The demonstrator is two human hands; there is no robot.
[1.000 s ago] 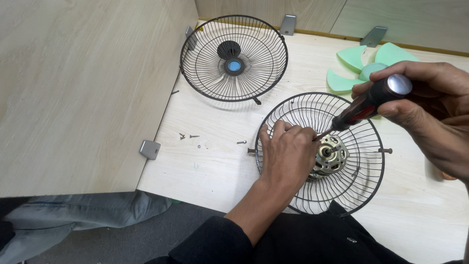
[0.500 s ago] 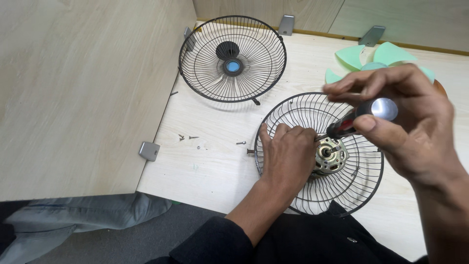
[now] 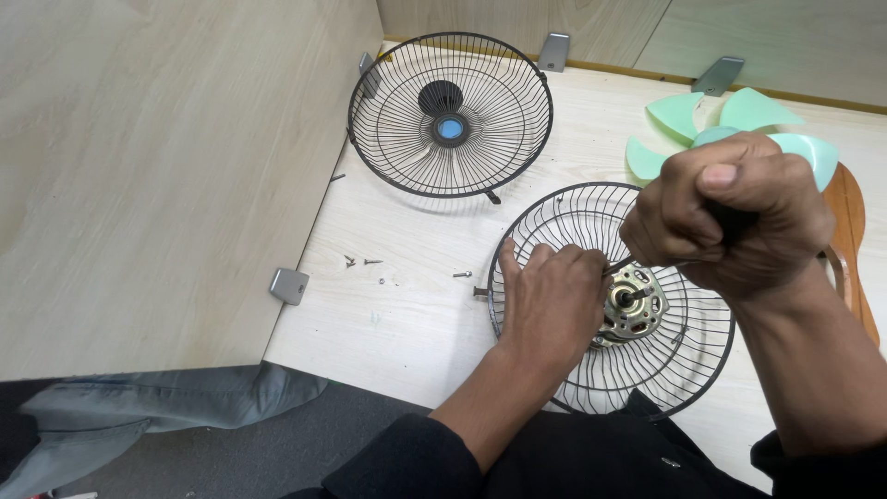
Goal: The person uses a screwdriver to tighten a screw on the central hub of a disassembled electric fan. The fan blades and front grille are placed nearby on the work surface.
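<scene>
Left of the fan motor (image 3: pixel 634 305), loose screws (image 3: pixel 358 261) lie on the pale surface (image 3: pixel 407 314), and the left hand (image 3: pixel 552 300) presses flat, fingers spread, on the rear wire guard (image 3: pixel 684 370) that surrounds the motor. Above the motor, the right hand (image 3: pixel 730 212) has its fingers clenched round a screwdriver (image 3: pixel 621 266) angled at it, so a motor screw seems to be in work; next, the tip must stay seated while turning.

Black wire fan guard (image 3: pixel 684 370) lies flat, open side up, at the table's near edge, at about 4 o'clock from the table centre. Brass-coloured fan motor (image 3: pixel 636 305) sits at its centre, shaft pointing up. Screwdriver (image 3: pixel 621 266) is gripped in a fist, handle hidden, only the thin metal tip showing, angled down toward the motor from 1 o'clock.
</scene>
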